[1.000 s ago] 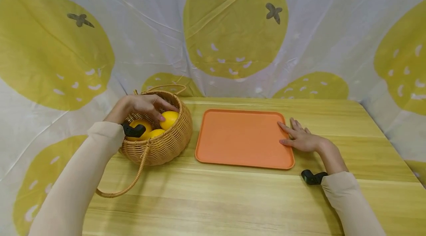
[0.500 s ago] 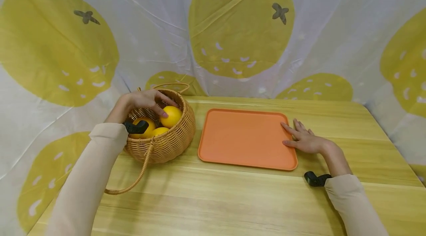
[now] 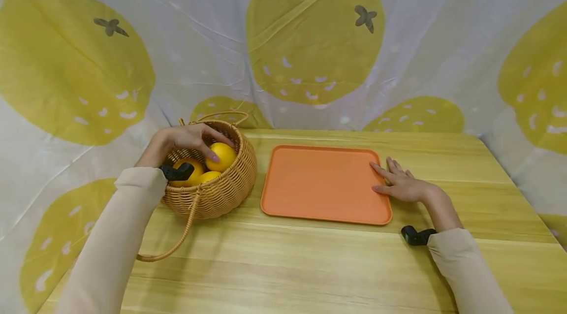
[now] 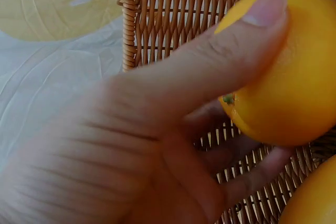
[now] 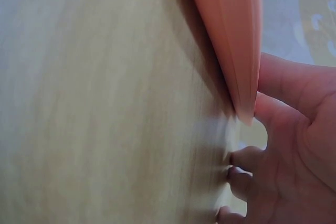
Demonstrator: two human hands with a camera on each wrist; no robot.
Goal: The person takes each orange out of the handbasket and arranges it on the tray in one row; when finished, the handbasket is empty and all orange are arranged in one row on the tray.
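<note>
Inside the wicker basket (image 3: 230, 191) on the left, my left hand (image 3: 188, 138) grips an orange (image 3: 223, 157). In the left wrist view the thumb lies across the near side of this orange (image 4: 299, 72), and the other fingers reach behind and under it, partly hidden. Two more oranges sit lower in the basket, one (image 3: 209, 176) near its front rim and one (image 3: 180, 162) partly covered by the wrist. My right hand (image 3: 405, 187) rests at the right edge of an orange-coloured tray (image 3: 325, 183), fingers spread, thumb and forefinger touching the rim and other fingers on the table.
The tray lies flat on the wood-grain table (image 3: 283, 265), right of the basket. One basket handle (image 3: 177, 245) droops onto the table in front; the other (image 3: 226, 113) stands at the back. A lemon-print cloth (image 3: 310, 33) hangs behind and to the sides.
The orange under my left hand has shifted slightly up and left, away from the basket's right wall. My right hand has kept its place on the tray. The head view has swayed a little.
</note>
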